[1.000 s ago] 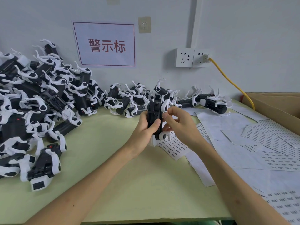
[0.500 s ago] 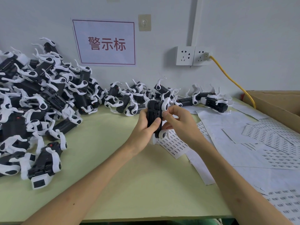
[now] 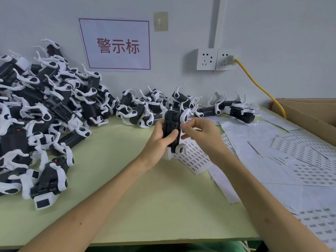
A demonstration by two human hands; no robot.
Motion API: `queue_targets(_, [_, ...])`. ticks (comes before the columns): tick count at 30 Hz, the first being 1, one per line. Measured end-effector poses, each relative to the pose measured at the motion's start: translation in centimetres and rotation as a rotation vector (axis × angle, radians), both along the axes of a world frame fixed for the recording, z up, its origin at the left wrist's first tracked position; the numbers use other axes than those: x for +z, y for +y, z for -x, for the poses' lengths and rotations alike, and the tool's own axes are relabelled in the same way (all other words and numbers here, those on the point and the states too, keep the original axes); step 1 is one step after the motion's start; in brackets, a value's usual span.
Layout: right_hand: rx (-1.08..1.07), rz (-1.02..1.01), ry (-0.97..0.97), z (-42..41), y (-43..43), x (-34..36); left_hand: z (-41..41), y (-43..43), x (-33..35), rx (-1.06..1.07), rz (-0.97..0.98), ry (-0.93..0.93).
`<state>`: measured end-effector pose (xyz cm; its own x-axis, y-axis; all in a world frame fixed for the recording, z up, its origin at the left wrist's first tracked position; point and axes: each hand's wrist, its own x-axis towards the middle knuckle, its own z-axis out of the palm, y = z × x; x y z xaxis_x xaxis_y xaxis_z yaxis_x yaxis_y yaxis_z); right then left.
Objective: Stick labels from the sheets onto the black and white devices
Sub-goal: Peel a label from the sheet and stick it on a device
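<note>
1. Black-and-white device (image 3: 171, 127) is held upright just above the pale green table (image 3: 145, 197), over a label sheet (image 3: 195, 158).
2. Left hand (image 3: 158, 140) grips the device body from the left, with the thumb across the front face and the fingers wrapped behind.
3. Right hand (image 3: 201, 135) has its fingers curled, with forefinger and thumb tips pinching the device's right edge. Whether a label lies under them cannot be told.
4. Heap of like devices (image 3: 41, 115) occupies the table's left, and a row of more devices (image 3: 151, 106) runs along the wall.
5. Further label sheets (image 3: 300, 160) are spread on the right, beside a cardboard box (image 3: 312, 113).
6. Yellow cable (image 3: 258, 86) runs from the wall socket (image 3: 224, 59) down towards the box.
</note>
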<state>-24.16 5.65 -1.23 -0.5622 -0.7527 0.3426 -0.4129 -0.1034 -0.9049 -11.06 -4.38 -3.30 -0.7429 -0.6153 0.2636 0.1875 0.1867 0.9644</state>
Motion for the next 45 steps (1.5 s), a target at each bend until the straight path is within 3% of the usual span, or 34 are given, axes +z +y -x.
queue_targets(6, [0.108,-0.092,-0.177,0.0,0.4,0.5,-0.6,0.2,1.2,-0.212,-0.411,0.041])
queue_targets(9, [0.190,-0.067,-0.165,-0.3,0.6,0.8,-0.8,-0.1,1.6,-0.314,-0.521,0.033])
queue_targets(14, [0.179,-0.039,-0.111,-0.5,0.7,0.9,-0.8,-0.3,1.8,-0.323,-0.551,0.053])
queue_targets(21, [0.175,-0.051,-0.061,-0.9,0.5,0.8,-0.4,-0.4,1.7,-0.113,-0.534,0.018])
queue_targets(39, [0.082,0.018,-0.122,-0.7,0.5,0.9,0.0,-1.3,0.6,-0.205,-0.590,0.011])
queue_targets(45, [0.062,0.021,-0.133,-0.6,0.5,0.9,0.2,-0.8,1.0,-0.127,-0.633,-0.022])
